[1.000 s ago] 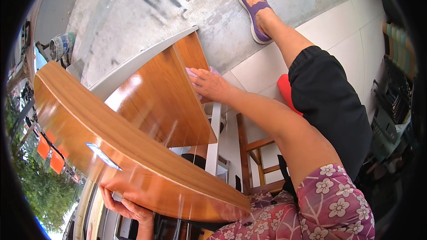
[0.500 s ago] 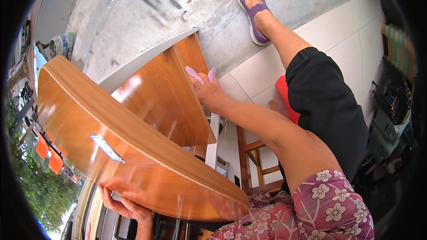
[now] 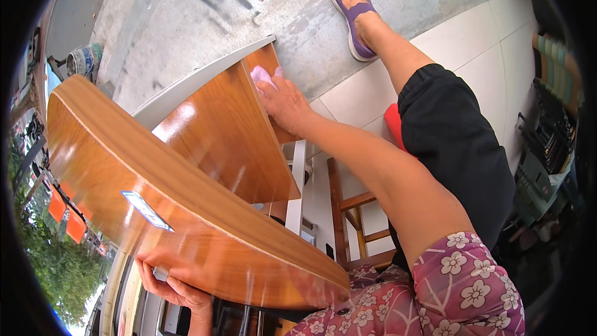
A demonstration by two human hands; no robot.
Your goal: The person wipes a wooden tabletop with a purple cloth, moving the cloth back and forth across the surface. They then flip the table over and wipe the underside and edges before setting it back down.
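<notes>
A glossy brown wooden tabletop [image 3: 205, 230] with a curved edge stands tilted in front of me. A blue-edged white label [image 3: 147, 211] is stuck on its face. My left hand [image 3: 177, 289] grips the tabletop's lower edge with bent fingers, mirrored in the shine. Beyond the tabletop is a wooden panel [image 3: 227, 137] bordered by a pale grey strip [image 3: 199, 81]. My right hand [image 3: 286, 106] is closed on a crumpled pink cloth [image 3: 262, 77], pressed against the narrow wooden surface beside that panel. Part of the cloth is hidden by the fingers.
A wooden stool [image 3: 354, 211] stands below my right forearm, with a red object [image 3: 394, 126] behind my knee. My foot in a purple shoe [image 3: 351, 12] rests on the concrete floor [image 3: 273, 0]. Dark stacked items [image 3: 550, 130] stand at right; a bucket [image 3: 84, 61] is far left.
My right hand has moved a little up and left with the pink cloth, further over the narrow wooden surface. My left hand stays at the tabletop's edge.
</notes>
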